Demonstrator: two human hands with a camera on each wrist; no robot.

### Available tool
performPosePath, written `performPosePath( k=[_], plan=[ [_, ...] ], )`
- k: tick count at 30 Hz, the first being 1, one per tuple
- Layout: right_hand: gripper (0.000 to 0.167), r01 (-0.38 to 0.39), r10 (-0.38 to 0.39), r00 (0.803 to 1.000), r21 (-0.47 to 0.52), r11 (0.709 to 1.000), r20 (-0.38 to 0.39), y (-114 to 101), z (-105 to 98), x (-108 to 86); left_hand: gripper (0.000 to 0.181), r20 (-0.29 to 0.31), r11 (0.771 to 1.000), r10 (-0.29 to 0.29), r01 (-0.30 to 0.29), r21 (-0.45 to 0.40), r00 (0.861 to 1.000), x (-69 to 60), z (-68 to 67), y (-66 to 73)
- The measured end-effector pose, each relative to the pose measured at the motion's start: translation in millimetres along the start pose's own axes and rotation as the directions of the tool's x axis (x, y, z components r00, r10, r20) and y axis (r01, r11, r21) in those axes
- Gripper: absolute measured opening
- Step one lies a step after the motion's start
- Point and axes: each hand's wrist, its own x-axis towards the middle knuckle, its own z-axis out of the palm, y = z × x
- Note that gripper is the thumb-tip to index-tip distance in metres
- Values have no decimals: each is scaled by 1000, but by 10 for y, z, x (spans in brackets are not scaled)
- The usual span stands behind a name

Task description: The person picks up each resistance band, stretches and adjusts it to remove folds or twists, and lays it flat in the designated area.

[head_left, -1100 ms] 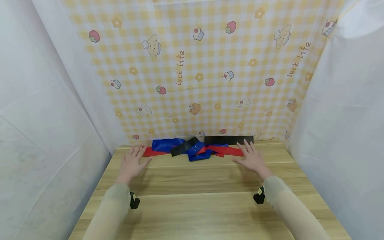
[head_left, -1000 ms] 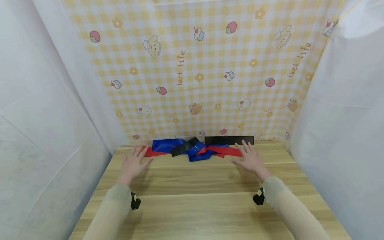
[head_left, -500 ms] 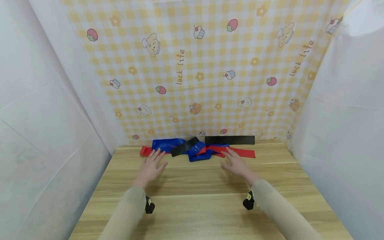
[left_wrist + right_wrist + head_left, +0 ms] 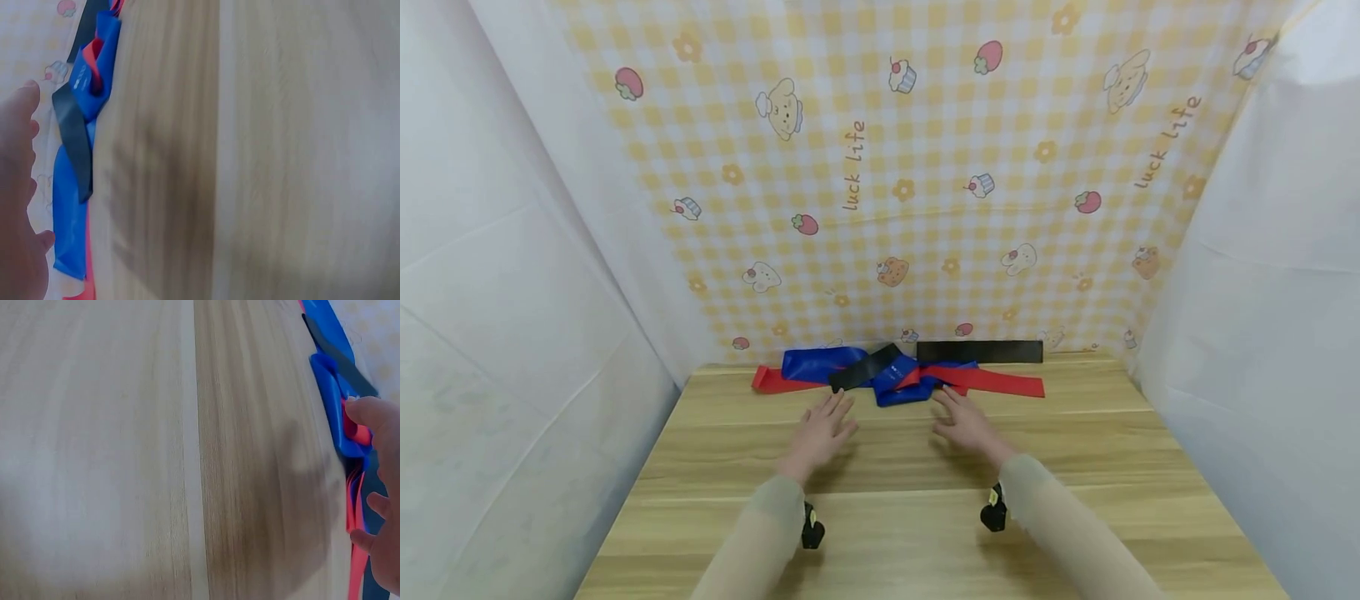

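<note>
Blue [image 4: 820, 365], red [image 4: 1009, 382] and black [image 4: 865, 368] flat bands, like rubbery exercise bands, lie tangled along the table's back edge. Some overlap in a loose heap at the middle. My left hand [image 4: 818, 433] is just in front of the slanting black band, with its fingers loosely spread and holding nothing. Before the heap's right part is my right hand [image 4: 967, 425], its fingers likewise extended and holding nothing. Both cast shadows on the tabletop. In the right wrist view the thumb [image 4: 362, 412] overlaps the bands; whether it touches them I cannot tell.
A straight black band [image 4: 981, 352] lies at the back right, against the yellow checked cloth [image 4: 895, 233]. White cloth walls [image 4: 527, 333] stand left and right of the wooden table [image 4: 895, 533]. A small dark device sits at each wrist.
Both hands have moved inward from the ends of the band row toward the middle, and slightly toward me. The bands stay in place, with both red ends uncovered.
</note>
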Motion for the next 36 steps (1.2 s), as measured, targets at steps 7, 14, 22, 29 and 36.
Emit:
performPosePath(
  k=[7,14,22,29,36],
  plan=[
    [58,-91,91,993,0,996,-76,317,-91,-20,57,37,999,36,-35,-39,999,53,242,135],
    [61,-252,254,959,27,967,-123,719,-378,-222,56,40,996,76,-74,-44,996,83,445,226],
    [74,-454,461,884,90,886,-81,1009,-681,-367,56,39,995,86,-84,-51,996,112,555,267],
    [73,-508,508,861,45,860,-3,1090,-764,-403,56,50,994,99,-97,-51,994,77,574,277],
    [77,-509,506,861,47,860,53,1086,-739,-372,55,59,994,84,-80,-77,995,88,559,276]
  ],
)
